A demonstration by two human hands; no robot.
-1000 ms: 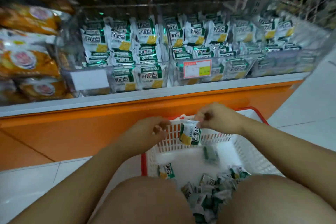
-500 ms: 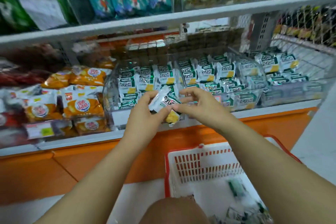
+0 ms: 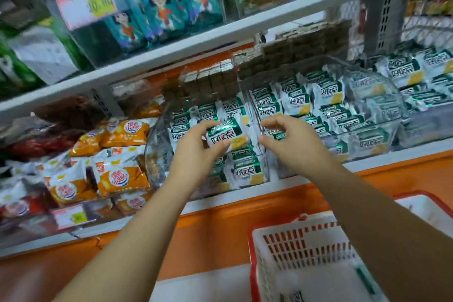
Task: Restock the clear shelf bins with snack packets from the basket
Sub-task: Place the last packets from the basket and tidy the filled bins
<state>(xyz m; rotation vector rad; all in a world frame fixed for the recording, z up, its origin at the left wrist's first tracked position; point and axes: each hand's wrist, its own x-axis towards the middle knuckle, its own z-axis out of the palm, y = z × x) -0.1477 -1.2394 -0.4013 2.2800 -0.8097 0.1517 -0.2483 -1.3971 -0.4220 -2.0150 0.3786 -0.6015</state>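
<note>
Starting nearest, lower right: white slotted basket (image 3: 318, 225) with red rim sits on the pale tiled floor (image 3: 196, 287). Contents are blurred; a few small packets are at its bottom.

Both bare forearms reach up and forward over the orange base panel (image 3: 220, 228) towards the lower shelf (image 3: 220, 200).

Left grip (image 3: 193, 152): closed around a green-and-white snack packet (image 3: 226, 136), thumb under its lower edge, fingers over the top. The packet is tilted, printed face to the camera, yellow patch at its right end. It is held over the front of the left clear bin (image 3: 157, 152), just above the matching packets (image 3: 247, 169) stacked inside.

Right grip (image 3: 291, 144): holds nothing, fingers half curled, thumb and forefinger apart. It hovers just right of the held packet, at the wall between the two bins. Cannot tell whether it touches that wall.

Right clear bin (image 3: 392, 115): packed with the same green-and-white packets in upright rows.

Left of the bins: orange snack bags (image 3: 122, 176) piled on the same shelf, with a price tag (image 3: 71, 216) below them.

Behind the bins: stacked brown boxes (image 3: 213, 78).

Upper shelf (image 3: 220, 39): teal packets with a cartoon figure (image 3: 171, 5), and a pink-and-yellow price label (image 3: 85, 5) in front.
</note>
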